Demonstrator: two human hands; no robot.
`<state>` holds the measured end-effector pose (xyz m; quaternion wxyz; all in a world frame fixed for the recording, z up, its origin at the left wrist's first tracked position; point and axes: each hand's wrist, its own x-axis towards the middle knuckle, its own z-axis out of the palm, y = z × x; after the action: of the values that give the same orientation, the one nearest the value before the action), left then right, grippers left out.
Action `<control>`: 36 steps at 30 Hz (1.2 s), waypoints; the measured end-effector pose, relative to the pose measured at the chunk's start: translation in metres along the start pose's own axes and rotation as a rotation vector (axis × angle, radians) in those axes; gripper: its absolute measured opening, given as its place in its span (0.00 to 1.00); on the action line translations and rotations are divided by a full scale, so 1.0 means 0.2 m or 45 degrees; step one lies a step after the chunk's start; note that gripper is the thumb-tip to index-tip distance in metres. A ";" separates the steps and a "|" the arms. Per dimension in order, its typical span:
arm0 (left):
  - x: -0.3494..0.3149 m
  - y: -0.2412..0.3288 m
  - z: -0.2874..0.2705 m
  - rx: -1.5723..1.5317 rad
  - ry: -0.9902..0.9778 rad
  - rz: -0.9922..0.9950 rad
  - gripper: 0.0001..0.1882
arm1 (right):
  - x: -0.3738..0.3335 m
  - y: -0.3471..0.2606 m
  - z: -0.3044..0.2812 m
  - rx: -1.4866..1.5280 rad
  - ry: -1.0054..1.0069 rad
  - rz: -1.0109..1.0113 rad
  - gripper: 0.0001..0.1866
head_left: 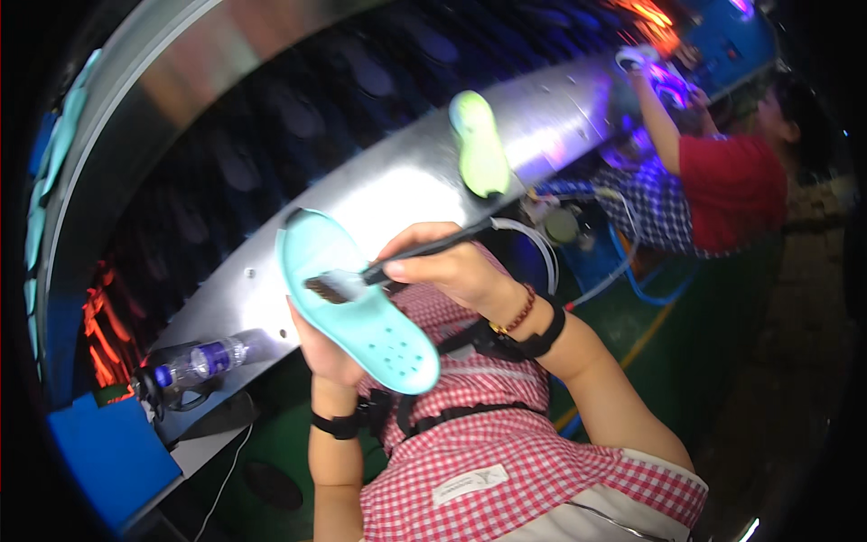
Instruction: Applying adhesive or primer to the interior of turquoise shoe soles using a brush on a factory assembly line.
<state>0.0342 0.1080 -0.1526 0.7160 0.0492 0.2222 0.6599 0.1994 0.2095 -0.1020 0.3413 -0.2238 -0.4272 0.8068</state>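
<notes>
My left hand [325,350] holds a turquoise shoe sole [390,341] from underneath, most of its fingers hidden behind it. The sole tilts in front of my apron, with a group of small holes at its near end. In my right hand [452,266] is a flat brush [424,250] with a black handle, gripped between thumb and fingers. Its dark bristles rest on or just above the sole's inner face, around the middle; I cannot tell whether they touch.
A yellow-green sole [481,144] lies on the shiny metal ledge [379,194]. Beyond it, a dark machine bed carries faint sole shapes. A water bottle [212,359] lies at left near a blue box [113,461]. Another person in red [736,190] works at right, near hoses.
</notes>
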 end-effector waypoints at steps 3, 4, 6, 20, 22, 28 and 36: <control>-0.03 -0.02 0.02 -0.009 -0.028 -0.019 0.37 | 0.03 0.01 0.00 -0.009 0.019 0.032 0.10; -0.04 -0.02 0.05 0.048 -0.074 -0.016 0.38 | 0.04 0.00 0.00 -0.063 0.032 0.039 0.10; -0.04 -0.03 0.03 0.041 -0.102 -0.049 0.39 | 0.08 0.01 0.01 -0.127 0.007 0.007 0.10; 0.00 0.08 0.09 0.110 0.264 0.328 0.36 | -0.09 -0.03 0.12 -1.252 -0.495 -0.536 0.11; -0.03 0.12 0.07 0.147 0.043 0.258 0.37 | -0.13 -0.10 0.05 -1.175 -0.746 -0.318 0.11; -0.06 0.03 0.24 0.055 0.014 0.092 0.36 | -0.03 -0.21 0.13 -0.604 -0.072 -0.091 0.11; -0.05 0.05 0.21 -0.017 -0.154 0.188 0.37 | -0.10 -0.24 0.18 -0.411 -0.324 -0.120 0.10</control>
<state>0.0416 0.1081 -0.1082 0.6777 0.1005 0.1701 0.7083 0.2065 0.1952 -0.0404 0.2817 -0.1518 -0.6007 0.7327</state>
